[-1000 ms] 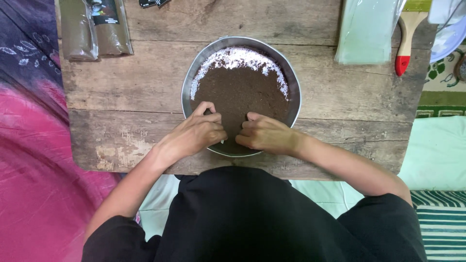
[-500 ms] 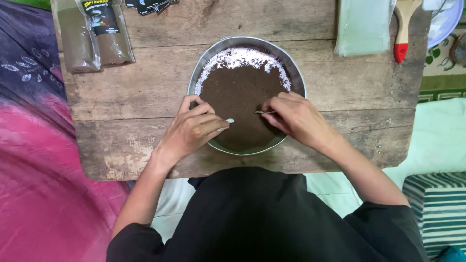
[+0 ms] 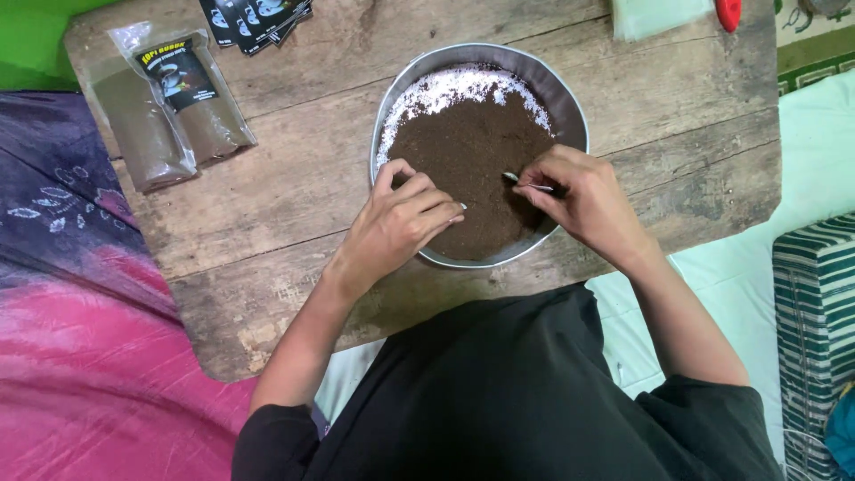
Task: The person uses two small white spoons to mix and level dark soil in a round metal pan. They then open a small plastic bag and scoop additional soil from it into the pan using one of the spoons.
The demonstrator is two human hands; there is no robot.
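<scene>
Hands (image 3: 494, 209) lifted apart, spoon (image 3: 525, 184) over brown powder (image 3: 468, 160), metal bowl (image 3: 570, 107)

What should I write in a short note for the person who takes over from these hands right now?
Left hand: curled on the near rim of the metal bowl, fingers over the brown powder; whether it grips anything I cannot tell.
Right hand: pinching a small spoon just above the powder.
Bowl stands on the wooden table; white powder lies along its far edge, not blended in.
Two filled pouches lie at the table's far left, flat packets beside them.
Done: both powders are in the bowl. Left: the white part stays unmixed.
</scene>
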